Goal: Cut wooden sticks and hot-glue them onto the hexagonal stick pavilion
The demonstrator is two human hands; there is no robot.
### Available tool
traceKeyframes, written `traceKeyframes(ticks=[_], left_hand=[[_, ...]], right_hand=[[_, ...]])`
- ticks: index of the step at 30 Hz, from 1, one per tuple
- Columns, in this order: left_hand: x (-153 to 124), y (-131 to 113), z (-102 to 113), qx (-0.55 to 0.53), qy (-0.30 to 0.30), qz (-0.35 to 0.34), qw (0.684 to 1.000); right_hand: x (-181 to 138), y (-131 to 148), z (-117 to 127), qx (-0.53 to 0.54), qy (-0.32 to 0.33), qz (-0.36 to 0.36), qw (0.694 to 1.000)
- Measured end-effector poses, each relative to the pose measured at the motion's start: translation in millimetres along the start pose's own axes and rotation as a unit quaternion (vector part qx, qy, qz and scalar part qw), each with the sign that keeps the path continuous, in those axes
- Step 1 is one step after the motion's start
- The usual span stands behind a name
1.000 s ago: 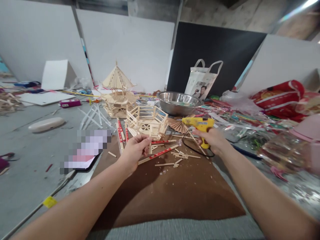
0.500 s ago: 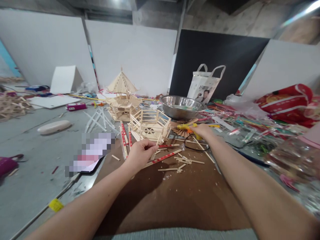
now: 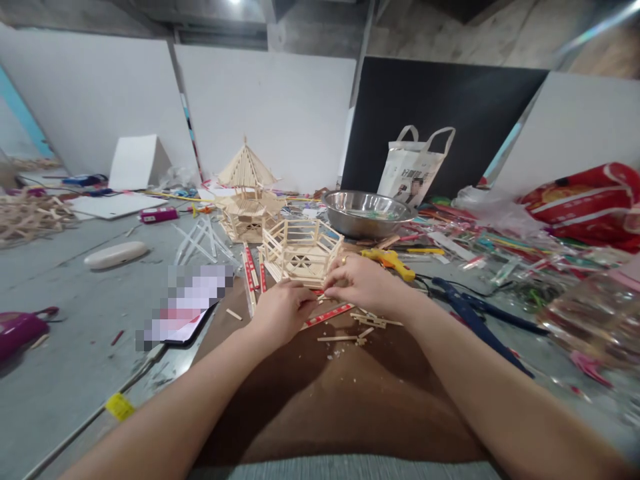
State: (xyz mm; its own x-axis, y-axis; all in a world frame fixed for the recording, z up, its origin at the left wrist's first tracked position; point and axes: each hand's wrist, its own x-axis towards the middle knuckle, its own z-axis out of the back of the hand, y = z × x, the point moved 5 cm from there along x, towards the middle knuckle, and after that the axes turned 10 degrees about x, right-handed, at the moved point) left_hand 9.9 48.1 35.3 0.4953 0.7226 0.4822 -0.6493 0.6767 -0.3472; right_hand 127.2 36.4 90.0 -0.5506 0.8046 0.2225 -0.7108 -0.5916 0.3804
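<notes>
My left hand [image 3: 286, 312] is closed, its fingertips pinching a short wooden stick [image 3: 323, 297] low over the brown board [image 3: 330, 413]. My right hand [image 3: 364, 283] meets it from the other side, fingers pinched at the same small stick; the fingertips partly hide it. Just behind both hands stands an open-topped, many-sided frame of wooden sticks [image 3: 303, 257] with railings. A yellow glue gun [image 3: 395, 261] lies beyond my right hand, apart from it. Red-patterned strips [image 3: 327, 315] and loose stick pieces [image 3: 370, 321] lie around my fingers.
A stick pavilion with pointed roof [image 3: 247, 170] stands behind the frame. Near it is a metal basin [image 3: 367, 223]. To the left lie a phone [image 3: 193, 307] and a white case [image 3: 116, 255]; to the right, blue-handled pliers [image 3: 480, 327], wrapped sticks and a clear bottle [image 3: 590, 313].
My right hand has let go of the yellow glue gun and come left and nearer, joining my left hand at the small stick. My left hand has barely moved.
</notes>
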Motion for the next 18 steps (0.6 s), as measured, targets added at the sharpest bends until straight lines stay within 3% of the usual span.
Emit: traceKeyframes(ticks=[7,13,15,18], left_hand=[[0.8,-7.5,0.5,0.156,0.061,-0.034,0.985],[1.7,-11.4,3.1,0.163,0.068,-0.046,0.983],[5.5,-8.9,14.8,0.144,0.057,-0.037,0.987],[14.2,5.4,46.5,0.092,-0.031,0.019,0.995]], right_hand=[[6.9,4.2,-19.1,-0.109,0.041,0.018,0.993],[7.1,9.5,-21.8,-0.143,0.044,0.044,0.988],[7.9,10.4,-14.1,-0.121,0.036,0.043,0.991],[13.5,2.2,6.9,-0.057,-0.018,0.022,0.998]])
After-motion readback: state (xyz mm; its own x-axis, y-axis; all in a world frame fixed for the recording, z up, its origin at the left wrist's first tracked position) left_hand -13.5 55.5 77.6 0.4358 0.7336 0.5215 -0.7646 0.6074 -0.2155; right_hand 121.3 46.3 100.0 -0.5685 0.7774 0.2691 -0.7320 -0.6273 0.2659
